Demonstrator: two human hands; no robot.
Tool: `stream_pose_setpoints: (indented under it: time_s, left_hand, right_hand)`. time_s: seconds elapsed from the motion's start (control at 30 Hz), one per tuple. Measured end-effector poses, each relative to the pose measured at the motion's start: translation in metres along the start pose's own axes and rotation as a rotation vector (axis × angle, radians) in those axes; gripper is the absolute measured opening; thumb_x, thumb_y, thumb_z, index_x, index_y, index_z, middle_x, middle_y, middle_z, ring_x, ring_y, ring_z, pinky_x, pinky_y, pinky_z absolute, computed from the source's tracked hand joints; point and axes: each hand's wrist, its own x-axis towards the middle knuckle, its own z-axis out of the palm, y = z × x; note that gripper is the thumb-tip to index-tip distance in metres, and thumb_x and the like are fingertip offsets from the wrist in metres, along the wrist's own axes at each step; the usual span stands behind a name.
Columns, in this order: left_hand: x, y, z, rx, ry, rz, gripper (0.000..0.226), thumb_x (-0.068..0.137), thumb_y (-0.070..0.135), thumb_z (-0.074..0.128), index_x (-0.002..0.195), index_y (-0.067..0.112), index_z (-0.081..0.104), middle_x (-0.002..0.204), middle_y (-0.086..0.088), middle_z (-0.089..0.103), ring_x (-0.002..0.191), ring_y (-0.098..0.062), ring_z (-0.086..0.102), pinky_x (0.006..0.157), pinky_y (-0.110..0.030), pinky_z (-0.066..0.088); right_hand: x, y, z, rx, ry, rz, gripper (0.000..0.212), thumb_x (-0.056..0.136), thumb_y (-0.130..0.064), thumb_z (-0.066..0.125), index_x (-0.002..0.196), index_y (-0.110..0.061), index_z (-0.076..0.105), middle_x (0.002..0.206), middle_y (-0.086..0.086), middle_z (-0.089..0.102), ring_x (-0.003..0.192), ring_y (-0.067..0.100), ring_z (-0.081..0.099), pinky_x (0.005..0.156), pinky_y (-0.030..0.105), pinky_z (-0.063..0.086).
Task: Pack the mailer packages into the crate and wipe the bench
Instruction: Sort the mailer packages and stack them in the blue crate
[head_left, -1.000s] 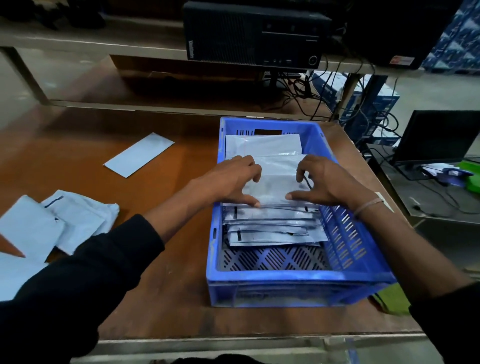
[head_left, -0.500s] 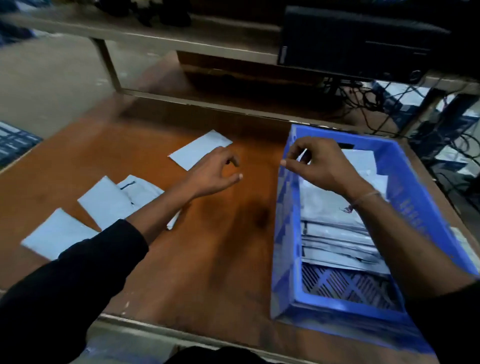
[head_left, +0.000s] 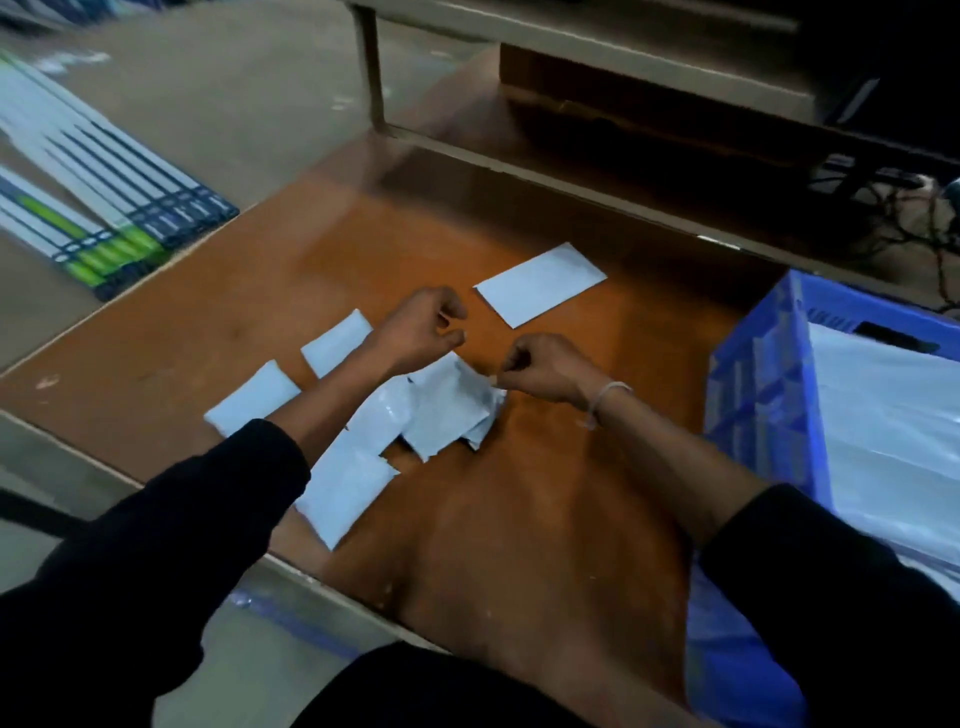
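Observation:
Several pale mailer packages lie on the wooden bench (head_left: 545, 519): a flat one (head_left: 540, 283) at the back, two small ones (head_left: 337, 343) (head_left: 254, 397) on the left, one (head_left: 348, 483) near the front edge, and a crumpled pile (head_left: 441, 410) in the middle. My right hand (head_left: 540, 366) pinches the pile's right corner with curled fingers. Just above the pile's far side, my left hand (head_left: 421, 327) hovers, loosely curled and holding nothing. The blue crate (head_left: 763, 395) stands at the right edge with mailers (head_left: 893, 441) stacked inside.
A low shelf frame (head_left: 571, 166) runs along the back of the bench, with a dark box above it and cables (head_left: 909, 228) at the far right. Long flat cartons (head_left: 119, 228) with green and blue ends lie on the floor to the left.
Both hands have left the crate and swung left to the loose mailers on the bench. The view has turned left with them, pushing the crate to the right edge.

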Motion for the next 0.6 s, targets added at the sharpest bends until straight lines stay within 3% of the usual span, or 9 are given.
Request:
stream_pose_setpoints:
  time_s: [0.07, 0.2, 0.3, 0.43, 0.5, 0.6]
  left_hand:
    - [-0.002, -0.019, -0.011, -0.016, 0.011, -0.025, 0.022, 0.091, 0.016, 0.074, 0.111, 0.012, 0.068, 0.116, -0.003, 0.069, 0.100, -0.019, 0.068, 0.091, -0.043, 0.057]
    - [-0.008, -0.049, -0.031, -0.023, 0.041, -0.060, 0.019, 0.091, 0.014, 0.074, 0.109, 0.013, 0.069, 0.113, -0.002, 0.070, 0.092, -0.019, 0.071, 0.088, -0.041, 0.057]
    - [-0.009, -0.064, -0.040, -0.040, 0.046, -0.082, 0.019, 0.090, 0.016, 0.075, 0.108, 0.015, 0.070, 0.111, 0.000, 0.069, 0.091, -0.020, 0.071, 0.087, -0.041, 0.058]
    - [-0.007, -0.072, -0.041, -0.084, 0.061, -0.096, 0.016, 0.091, 0.017, 0.074, 0.107, 0.016, 0.071, 0.108, 0.002, 0.070, 0.094, -0.016, 0.069, 0.087, -0.041, 0.059]
    - [-0.006, -0.073, -0.039, -0.109, 0.079, -0.110, 0.016, 0.091, 0.018, 0.074, 0.107, 0.017, 0.071, 0.107, 0.003, 0.070, 0.094, -0.014, 0.069, 0.087, -0.039, 0.059]
    - [-0.002, -0.072, -0.033, -0.191, 0.122, -0.141, 0.018, 0.090, 0.021, 0.074, 0.107, 0.017, 0.069, 0.105, 0.003, 0.071, 0.092, -0.017, 0.069, 0.084, -0.038, 0.058]
  right_hand:
    - [0.017, -0.011, 0.023, 0.033, 0.036, 0.021, 0.032, 0.078, -0.037, 0.078, 0.094, -0.010, 0.071, 0.093, 0.007, 0.072, 0.089, 0.024, 0.066, 0.084, 0.044, 0.056]
    - [0.035, -0.028, 0.049, -0.086, -0.004, 0.066, 0.070, 0.066, -0.069, 0.077, 0.110, -0.017, 0.060, 0.103, 0.000, 0.065, 0.094, 0.022, 0.062, 0.079, 0.036, 0.053]
    - [0.044, -0.030, 0.059, -0.106, -0.045, 0.130, 0.077, 0.058, -0.073, 0.079, 0.109, -0.018, 0.060, 0.106, 0.001, 0.067, 0.096, 0.023, 0.063, 0.078, 0.036, 0.053]
    - [0.044, -0.033, 0.063, 0.191, -0.112, 0.200, 0.050, 0.067, -0.044, 0.090, 0.096, -0.012, 0.065, 0.103, 0.003, 0.068, 0.096, 0.025, 0.066, 0.080, 0.036, 0.057]
    - [0.042, -0.028, 0.063, 0.377, -0.071, 0.236, 0.043, 0.071, -0.030, 0.090, 0.100, -0.006, 0.069, 0.106, 0.004, 0.070, 0.098, 0.025, 0.068, 0.083, 0.038, 0.059]
    - [0.043, -0.017, 0.054, 0.579, 0.031, 0.258, 0.038, 0.078, -0.015, 0.084, 0.111, -0.002, 0.070, 0.112, 0.010, 0.072, 0.101, 0.025, 0.069, 0.078, 0.034, 0.059]
